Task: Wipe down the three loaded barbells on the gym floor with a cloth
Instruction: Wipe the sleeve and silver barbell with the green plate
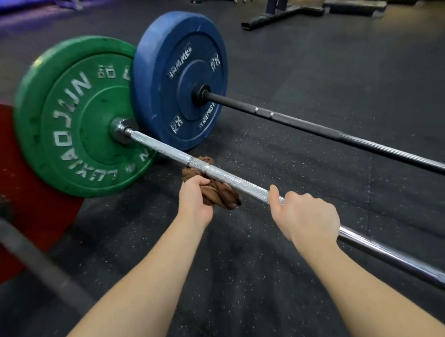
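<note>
Our left hand grips a bunched brown cloth, fingers curled round it, and holds it against the near side of the silver bar. The cloth passes under the bar, and a fold of it shows on the far side. Our right hand is further along the same bar, away from the plate. Its fingers curl over the shaft and its thumb lies along the knurled steel, pointing toward the cloth. The two hands are near each other, with a short bare stretch of bar between them.

The silver bar runs up and left from the hands to a green plate standing on the floor, and down to the right out of view. Just behind the green plate, and partly covered by it, stands a blue plate on a black bar, which lies roughly parallel to the silver one and further from us. On our near left, a red plate sits beside the green one, and its dark bar comes toward us, blurred. The floor is black rubber flecked with white. A dark metal frame rests on it at the far end of the room.
</note>
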The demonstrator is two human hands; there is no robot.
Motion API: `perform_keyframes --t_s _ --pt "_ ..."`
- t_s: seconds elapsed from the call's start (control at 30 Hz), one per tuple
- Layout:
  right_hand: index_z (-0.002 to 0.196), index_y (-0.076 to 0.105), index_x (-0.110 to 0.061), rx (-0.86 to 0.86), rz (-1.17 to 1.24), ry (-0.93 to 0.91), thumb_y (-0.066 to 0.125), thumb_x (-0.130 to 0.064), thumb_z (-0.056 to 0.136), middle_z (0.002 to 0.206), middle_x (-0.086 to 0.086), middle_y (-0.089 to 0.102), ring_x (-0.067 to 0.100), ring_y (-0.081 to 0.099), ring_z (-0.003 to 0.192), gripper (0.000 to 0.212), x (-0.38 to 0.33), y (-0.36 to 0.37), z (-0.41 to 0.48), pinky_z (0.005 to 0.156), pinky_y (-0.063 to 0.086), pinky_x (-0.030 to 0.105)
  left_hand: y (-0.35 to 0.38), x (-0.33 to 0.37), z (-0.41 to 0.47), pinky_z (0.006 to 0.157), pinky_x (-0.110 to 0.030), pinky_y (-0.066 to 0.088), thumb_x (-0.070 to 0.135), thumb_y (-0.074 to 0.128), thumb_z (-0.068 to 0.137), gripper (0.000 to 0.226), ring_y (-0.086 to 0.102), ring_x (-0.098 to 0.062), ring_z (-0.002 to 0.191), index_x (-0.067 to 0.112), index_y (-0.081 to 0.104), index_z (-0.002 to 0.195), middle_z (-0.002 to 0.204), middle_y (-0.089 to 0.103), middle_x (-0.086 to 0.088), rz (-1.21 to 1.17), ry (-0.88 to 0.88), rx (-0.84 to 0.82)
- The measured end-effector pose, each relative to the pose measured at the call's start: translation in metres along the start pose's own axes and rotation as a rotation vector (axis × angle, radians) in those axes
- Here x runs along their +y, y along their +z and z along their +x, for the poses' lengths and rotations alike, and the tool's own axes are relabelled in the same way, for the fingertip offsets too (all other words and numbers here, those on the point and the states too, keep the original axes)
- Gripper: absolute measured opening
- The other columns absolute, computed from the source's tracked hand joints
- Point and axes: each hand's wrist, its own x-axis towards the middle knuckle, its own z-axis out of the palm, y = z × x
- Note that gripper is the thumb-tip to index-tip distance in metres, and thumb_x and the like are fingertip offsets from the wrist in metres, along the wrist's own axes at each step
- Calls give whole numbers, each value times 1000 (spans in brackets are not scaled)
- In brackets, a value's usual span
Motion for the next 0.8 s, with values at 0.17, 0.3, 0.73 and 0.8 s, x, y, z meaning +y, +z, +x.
perform_keyframes --t_s 0.17,0.3,0.73,0.8 --pt "90 67 -18 10 2 22 15 -57 102 58 -3 42 30 51 63 67 -2 -1 -1 60 37 33 -4 34 24 94 -45 56 -5 43 80 47 72 -33 100 3 61 122 115 71 -17 37 76 79" --pt "97 67 -20 -7 -17 14 14 -56 100 59 -4 43 29 50 61 64 -3 2 0 57 36 32 -7 66 44 54 -22 54 -4 39 84 22 64 -17 54 11 54 90 82 59 -6 14 144 165" --pt "86 61 -21 36 -15 35 13 -58 100 55 -4 44 28 50 58 63 -3 5 -2 53 35 30 -30 98 77 60 -13 45 -4 40 86 21 52 -8 44 13 52 90 67 53 2 14 217 187" --pt "87 60 -22 34 -35 32 13 -58 101 56 -5 44 28 50 57 60 -3 7 -1 51 33 30 -41 126 98 52 -14 45 -3 46 79 29 51 -9 42 12 55 102 70 57 0 50 257 228"
